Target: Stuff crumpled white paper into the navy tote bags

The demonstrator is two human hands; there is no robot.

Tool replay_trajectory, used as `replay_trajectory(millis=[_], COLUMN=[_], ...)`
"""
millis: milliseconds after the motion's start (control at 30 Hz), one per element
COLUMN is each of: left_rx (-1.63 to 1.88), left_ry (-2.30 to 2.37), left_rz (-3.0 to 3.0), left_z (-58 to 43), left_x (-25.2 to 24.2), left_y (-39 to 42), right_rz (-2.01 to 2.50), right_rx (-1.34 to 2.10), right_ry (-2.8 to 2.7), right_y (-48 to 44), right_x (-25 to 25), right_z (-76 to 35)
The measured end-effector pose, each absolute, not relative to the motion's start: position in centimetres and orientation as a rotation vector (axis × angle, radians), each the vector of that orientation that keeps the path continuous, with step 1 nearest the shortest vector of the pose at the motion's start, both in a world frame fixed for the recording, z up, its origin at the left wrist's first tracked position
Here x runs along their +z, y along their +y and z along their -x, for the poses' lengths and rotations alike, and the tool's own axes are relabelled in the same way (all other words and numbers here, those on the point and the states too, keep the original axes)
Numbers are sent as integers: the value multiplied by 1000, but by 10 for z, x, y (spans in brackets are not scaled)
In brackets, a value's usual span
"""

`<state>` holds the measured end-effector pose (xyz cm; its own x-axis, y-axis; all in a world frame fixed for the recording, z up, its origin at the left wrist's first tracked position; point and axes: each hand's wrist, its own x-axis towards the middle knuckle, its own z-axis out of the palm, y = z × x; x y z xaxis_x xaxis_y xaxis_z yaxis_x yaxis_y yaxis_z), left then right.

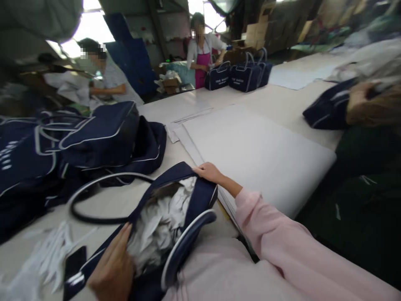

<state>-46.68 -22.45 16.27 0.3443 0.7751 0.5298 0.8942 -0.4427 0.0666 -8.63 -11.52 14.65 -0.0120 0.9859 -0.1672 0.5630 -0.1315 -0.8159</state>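
Observation:
In front of me lies a navy duffel bag (pixel 205 194) with white piping, its top open and crumpled white paper (pixel 166 221) showing inside. My right hand (pixel 209 172) grips the bag's far end, thumb and fingers closed on the fabric. At the near left edge of the opening, my left hand (pixel 113 261) holds the rim; some of its fingers are hidden. One looped handle (pixel 103 219) stretches out to the left, and the other handle (pixel 184 246) curves up near my lap.
Several navy bags (pixel 100 133) are piled at left. A phone (pixel 73 267) and white strips (pixel 52 255) lie near my left hand. Large white sheets (pixel 250 150) cover the table's middle. A co-worker (pixel 202 50) stands beyond finished-looking bags (pixel 246 77); another person's hand (pixel 360 98) holds a bag at right.

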Motion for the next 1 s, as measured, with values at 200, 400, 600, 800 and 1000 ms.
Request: replay_trajectory(millis=[200, 400, 600, 800, 1000], left_rx=[-812, -898, -859, -917, -1112], left_ry=[-1458, -1635, -1998, -1821, -1766], left_rz=[2235, 2019, 1655, 1827, 1805], left_z=[394, 409, 446, 441, 439], left_x=[169, 162, 153, 143, 141], left_y=[-195, -215, -232, -224, -238], right_rz=[1261, 689, 600, 625, 794], right_rx=[833, 2151, 1610, 1262, 1524], right_ry=[-1994, -2501, -2897, -3115, -2690], right_y=[-122, -141, -151, -158, -186], right_x=[206, 221, 209, 138, 124], right_z=[124, 206, 248, 313, 321])
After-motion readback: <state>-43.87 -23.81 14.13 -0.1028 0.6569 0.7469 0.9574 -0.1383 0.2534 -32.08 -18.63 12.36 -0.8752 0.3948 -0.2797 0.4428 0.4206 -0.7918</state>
